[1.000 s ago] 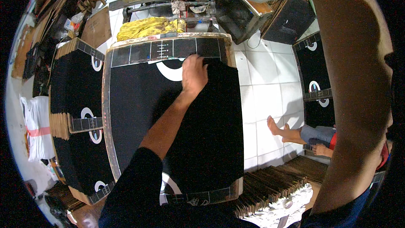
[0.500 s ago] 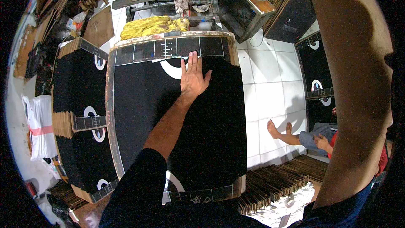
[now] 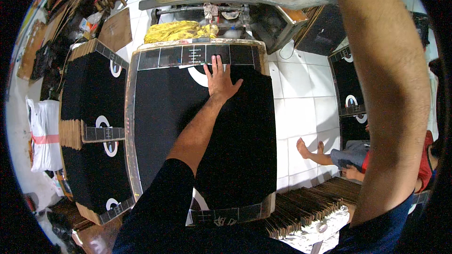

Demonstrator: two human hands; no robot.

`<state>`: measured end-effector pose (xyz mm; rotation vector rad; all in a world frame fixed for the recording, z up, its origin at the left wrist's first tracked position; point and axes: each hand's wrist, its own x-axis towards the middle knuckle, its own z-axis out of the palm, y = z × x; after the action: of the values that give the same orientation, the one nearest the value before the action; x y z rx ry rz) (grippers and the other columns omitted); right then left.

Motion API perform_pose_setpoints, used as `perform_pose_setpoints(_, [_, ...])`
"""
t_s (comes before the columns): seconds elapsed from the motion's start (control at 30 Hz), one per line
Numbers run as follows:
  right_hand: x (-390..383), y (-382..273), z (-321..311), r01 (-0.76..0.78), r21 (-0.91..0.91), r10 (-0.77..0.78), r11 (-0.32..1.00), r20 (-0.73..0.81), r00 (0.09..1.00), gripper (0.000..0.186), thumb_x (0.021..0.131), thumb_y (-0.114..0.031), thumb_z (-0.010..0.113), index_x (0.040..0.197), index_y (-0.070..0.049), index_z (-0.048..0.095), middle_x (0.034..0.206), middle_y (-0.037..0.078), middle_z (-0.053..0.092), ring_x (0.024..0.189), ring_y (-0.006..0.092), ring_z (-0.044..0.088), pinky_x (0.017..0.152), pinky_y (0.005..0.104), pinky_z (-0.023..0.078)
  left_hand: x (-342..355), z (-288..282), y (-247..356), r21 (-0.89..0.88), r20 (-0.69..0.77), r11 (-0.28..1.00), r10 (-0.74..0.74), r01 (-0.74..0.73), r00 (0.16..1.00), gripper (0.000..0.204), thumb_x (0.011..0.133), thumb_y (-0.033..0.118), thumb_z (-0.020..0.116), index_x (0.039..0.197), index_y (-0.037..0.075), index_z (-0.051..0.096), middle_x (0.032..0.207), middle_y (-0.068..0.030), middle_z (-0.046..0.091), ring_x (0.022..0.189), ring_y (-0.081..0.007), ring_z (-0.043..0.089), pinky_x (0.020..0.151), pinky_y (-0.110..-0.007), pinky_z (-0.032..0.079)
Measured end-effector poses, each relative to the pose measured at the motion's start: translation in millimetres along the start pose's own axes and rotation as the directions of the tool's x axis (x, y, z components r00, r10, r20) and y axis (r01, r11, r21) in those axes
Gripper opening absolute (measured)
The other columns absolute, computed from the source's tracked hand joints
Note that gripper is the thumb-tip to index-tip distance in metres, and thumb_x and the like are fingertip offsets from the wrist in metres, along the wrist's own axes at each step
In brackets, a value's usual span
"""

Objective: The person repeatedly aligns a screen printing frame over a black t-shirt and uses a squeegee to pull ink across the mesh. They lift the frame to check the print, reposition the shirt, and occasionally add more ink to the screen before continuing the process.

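Black cloth (image 3: 240,146), mid-frame: I see the left hand (image 3: 221,83), curled earlier, now spread, seemingly flattening it; right hand's grip, I can't tell.

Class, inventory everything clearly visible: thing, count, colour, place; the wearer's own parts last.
Fabric panel: one, black with white print, centre
Crumpled cloth: one, yellow, beyond panel
Banded bundle: one, white and pink, far left
Fabric-covered boards: several, black, left and right
Thin boards: many, brown, lower right
Floor tiles: several, white, right of centre
Cardboard piece: one, brown, upper left
Co-worker: one, red and grey clothes, right
Left hand: one, bare, on panel's far end
Right forearm: one, bare, right
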<state>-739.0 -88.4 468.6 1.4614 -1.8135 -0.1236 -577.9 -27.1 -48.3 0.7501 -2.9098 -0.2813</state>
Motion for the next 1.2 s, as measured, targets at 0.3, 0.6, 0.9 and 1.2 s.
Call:
perform_pose_setpoints(0.3, [-131, -100, -80, -0.618, 0.388, 0.551, 0.683, 0.281, 0.786, 0.052, 0.098, -0.047, 0.044, 0.104, -0.008, 0.078, 0.102, 0.022, 0.076, 0.098, 0.0394, 0.073, 0.09, 0.0482, 0.056, -43, -106, -80, -0.505, -0.482, 0.863, -0.288, 0.005, 0.827, 0.068, 0.1, 0.044, 0.064, 0.15, 0.0, 0.049, 0.158, -0.0325, 0.037, 0.153, -0.0452, 0.028, 0.123, -0.058, 0.023])
perform_pose_setpoints(0.6, [-354, -301, -17, -0.587, 0.569, 0.634, 0.576, 0.141, 0.76, 0.013, 0.092, -0.023, 0.066, 0.094, -0.011, 0.072, 0.085, 0.009, 0.068, 0.086, 0.0312, 0.065, 0.076, 0.0445, 0.052, -251, -210, -48, -0.814, 0.323, -0.579, -0.531, -0.057, 0.783, 0.055, 0.112, 0.05, 0.035, 0.145, 0.009, 0.05, 0.135, -0.0112, 0.061, 0.123, -0.0248, 0.059, 0.102, -0.046, 0.049])
perform_pose_setpoints(0.9, [-356, -306, 157, -0.593, 0.584, 0.534, 0.555, 0.297, 0.792, 0.059, 0.078, -0.025, 0.081, 0.132, -0.009, 0.06, 0.127, 0.014, 0.059, 0.122, 0.0351, 0.054, 0.105, 0.0501, 0.043, -308, -105, -114, -0.63, 0.305, 0.453, -0.603, 0.631, 0.737, 0.035, 0.099, 0.032, 0.072, 0.087, -0.001, 0.067, 0.095, -0.0135, 0.071, 0.09, -0.026, 0.069, 0.081, -0.04, 0.056])
perform_pose_setpoints(1.2, [-217, -244, 296, -0.334, 0.307, 0.2, 0.891, 0.396, 0.896, 0.075, 0.075, -0.03, 0.088, 0.141, -0.012, 0.056, 0.148, 0.014, 0.054, 0.139, 0.0361, 0.048, 0.105, 0.0493, 0.047, -288, -68, -138, -0.213, -0.29, 0.971, -0.171, 0.111, 0.942, 0.124, 0.06, 0.056, 0.094, 0.151, -0.009, 0.039, 0.152, -0.0291, 0.047, 0.145, -0.039, 0.044, 0.122, -0.056, 0.029])
